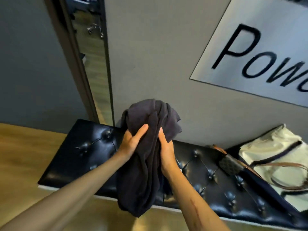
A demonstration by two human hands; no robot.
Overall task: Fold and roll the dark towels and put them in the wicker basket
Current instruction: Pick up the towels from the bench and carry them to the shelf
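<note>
Above the bench, both hands apparently clutch a bunched dark towel.

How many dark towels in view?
1: a bunched towel held up over the bench by the left hand and right hand. Others may be out of frame.

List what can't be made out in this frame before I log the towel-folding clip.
- Wicker basket: not in the head view.
- Bunched dark towel: its folds hide whether it is one towel or several.
- Right hand and left hand: fingers buried in the cloth, grip partly hidden.
- Silver wall sign: cut off by the right edge, only "Pow" fully readable.
- Cream canvas bag on the black tufted bench: cut off and blurred.
</note>
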